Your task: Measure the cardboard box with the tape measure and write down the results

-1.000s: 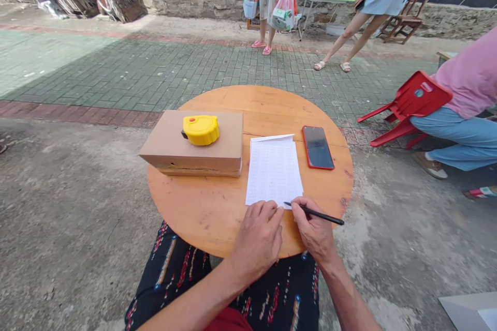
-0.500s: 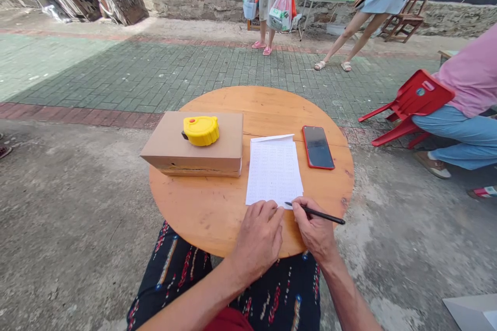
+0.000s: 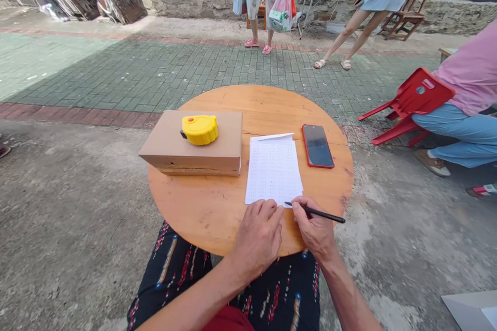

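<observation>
**On the round counter, a pen at the edge of the paper**

Near the wearer's side of the counter, the right hand pinches the pen close to its point, between thumb and first finger. The left hand is laid with its fingers close together and a little bent, at the near edge of the paper, and it pinches nothing that shows.

The pen should be light and stiff, and its smooth body may turn a little in dry fingers. The best place to hold it is low, just behind the point, as is done now; the far end needs no support. The paper must be very light and soft. It can slide on the smooth wood, crease or tear, so a gentle press with flat fingers is better than a strong grip. For lifting, a side edge would be more suitable than the printed middle.

For the look: the pen is slim and black, and it slopes away to the right, its rear end beyond the hand. The paper is white, with rows of small pale marks, too fine to be read from this view, and along its far edge lies a narrow folded strip. It is between the brown box, which carries a yellow tape measure, and the red-edged phone.
</observation>
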`<state>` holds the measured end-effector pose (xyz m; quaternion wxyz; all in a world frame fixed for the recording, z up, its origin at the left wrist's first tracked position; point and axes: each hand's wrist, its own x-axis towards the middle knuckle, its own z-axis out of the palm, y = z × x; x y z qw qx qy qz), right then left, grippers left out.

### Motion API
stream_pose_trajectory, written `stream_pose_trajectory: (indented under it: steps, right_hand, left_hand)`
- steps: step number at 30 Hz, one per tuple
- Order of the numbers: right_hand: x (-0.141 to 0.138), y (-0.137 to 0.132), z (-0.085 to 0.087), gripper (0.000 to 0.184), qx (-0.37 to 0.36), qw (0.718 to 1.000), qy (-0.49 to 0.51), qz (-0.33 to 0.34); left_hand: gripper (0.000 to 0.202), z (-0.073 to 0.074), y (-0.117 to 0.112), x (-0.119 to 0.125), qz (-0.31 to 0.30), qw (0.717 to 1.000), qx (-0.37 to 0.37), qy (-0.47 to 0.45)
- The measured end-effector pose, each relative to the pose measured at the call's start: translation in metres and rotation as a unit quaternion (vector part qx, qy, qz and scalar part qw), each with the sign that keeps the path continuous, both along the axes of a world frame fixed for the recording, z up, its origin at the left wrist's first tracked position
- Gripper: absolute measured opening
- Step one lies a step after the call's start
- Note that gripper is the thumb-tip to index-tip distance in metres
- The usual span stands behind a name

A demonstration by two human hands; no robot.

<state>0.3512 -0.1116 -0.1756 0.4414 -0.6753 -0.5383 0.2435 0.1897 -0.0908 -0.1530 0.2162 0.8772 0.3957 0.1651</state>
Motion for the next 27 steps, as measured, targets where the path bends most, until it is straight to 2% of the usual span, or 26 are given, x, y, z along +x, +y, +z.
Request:
stream_pose_trajectory:
  steps: [7, 27]
  right_hand:
    - [-0.0006, -0.0019, 0.0000, 0.020, 0.005, 1.000, 0.018, -0.012]
    - [-0.0001, -0.0032, 0.0032, 0.021, -0.007, 1.000, 0.005, 0.005]
  left_hand:
    - [0.032, 0.0017, 0.0000, 0.0004, 0.002, 1.000, -0.001, -0.003]
    - [0.033, 0.0012, -0.0002, 0.0001, 0.003, 1.000, -0.003, -0.007]
